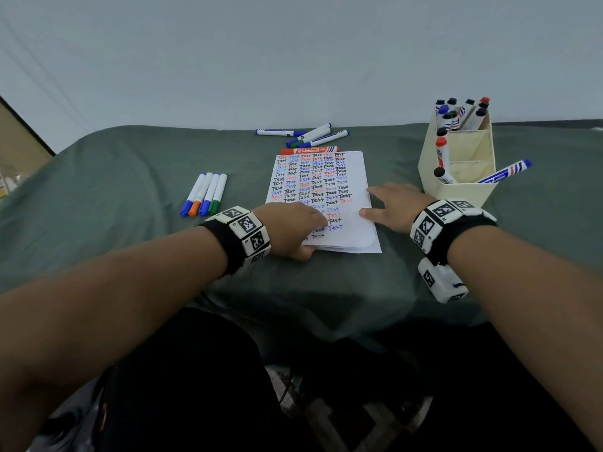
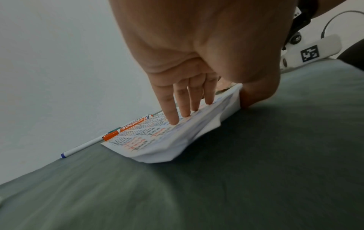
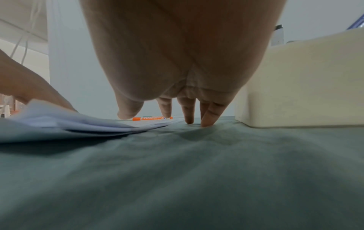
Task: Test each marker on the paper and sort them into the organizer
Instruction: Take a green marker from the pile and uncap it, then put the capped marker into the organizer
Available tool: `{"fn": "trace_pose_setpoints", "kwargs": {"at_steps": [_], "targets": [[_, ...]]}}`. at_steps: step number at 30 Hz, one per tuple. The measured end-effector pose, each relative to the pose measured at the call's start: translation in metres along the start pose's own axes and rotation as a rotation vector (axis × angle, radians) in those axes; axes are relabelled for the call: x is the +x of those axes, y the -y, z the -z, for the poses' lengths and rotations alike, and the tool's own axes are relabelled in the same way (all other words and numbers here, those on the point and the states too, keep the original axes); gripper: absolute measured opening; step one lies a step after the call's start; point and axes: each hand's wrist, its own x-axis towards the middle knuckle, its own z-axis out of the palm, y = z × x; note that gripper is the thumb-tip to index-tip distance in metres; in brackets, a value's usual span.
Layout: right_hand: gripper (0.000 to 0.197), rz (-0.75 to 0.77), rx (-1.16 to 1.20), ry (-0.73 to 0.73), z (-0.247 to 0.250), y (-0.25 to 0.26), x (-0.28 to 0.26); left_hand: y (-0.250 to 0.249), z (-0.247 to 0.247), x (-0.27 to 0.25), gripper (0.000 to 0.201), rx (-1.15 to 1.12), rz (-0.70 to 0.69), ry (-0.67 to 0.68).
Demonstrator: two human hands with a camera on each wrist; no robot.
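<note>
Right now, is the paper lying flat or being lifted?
Partly lifted. The left hand has its thumb under the paper's near corner, fingers on top, and the sheets curl up off the cloth there.

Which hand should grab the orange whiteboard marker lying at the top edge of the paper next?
Probably the right hand. It lies open at the paper's right edge, holding nothing. The left hand presses fingers on the sheet with its thumb under the near corner, steadying it. The orange marker lies just beyond.
</note>
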Motion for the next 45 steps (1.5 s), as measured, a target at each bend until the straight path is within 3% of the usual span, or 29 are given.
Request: {"fn": "trace_pose_setpoints", "kwargs": {"at_steps": [3, 6, 9, 14, 17, 30, 38, 42, 45], "targets": [[0.076, 0.006, -0.018, 0.002, 0.001, 0.001, -0.001, 0.008, -0.004, 0.004, 0.065, -0.029, -0.01, -0.018], [0.077, 0.004, -0.026, 0.01, 0.001, 0.001, 0.0, 0.014, -0.006, 0.004, 0.086, -0.156, 0.027, 0.009], [0.076, 0.003, -0.035, 0.016, 0.0, 0.001, -0.001, 0.024, -0.006, 0.003, 0.099, -0.301, 0.183, -0.034], [0.075, 0.017, -0.029, -0.001, 0.0, 0.003, -0.002, 0.046, -0.006, 0.009, 0.106, -0.249, 0.484, 0.016], [0.075, 0.03, 0.0, -0.021, 0.0, 0.004, -0.002, 0.053, -0.007, 0.01, 0.111, -0.317, 0.547, 0.038], [0.072, 0.008, 0.055, -0.016, 0.005, 0.004, -0.006, 0.047, -0.009, 0.01, 0.105, -0.365, 0.523, 0.031], [0.057, 0.008, 0.013, -0.021, 0.015, 0.003, 0.0, 0.048, -0.006, 0.019, 0.092, -0.277, 0.512, 0.058], [0.062, -0.024, 0.027, -0.056, 0.018, 0.0, 0.015, 0.062, 0.002, 0.03, 0.089, -0.117, 0.546, -0.005], [0.074, -0.025, 0.044, -0.039, 0.015, -0.001, 0.027, 0.078, 0.006, 0.042, 0.086, -0.136, 0.523, -0.051]]}}
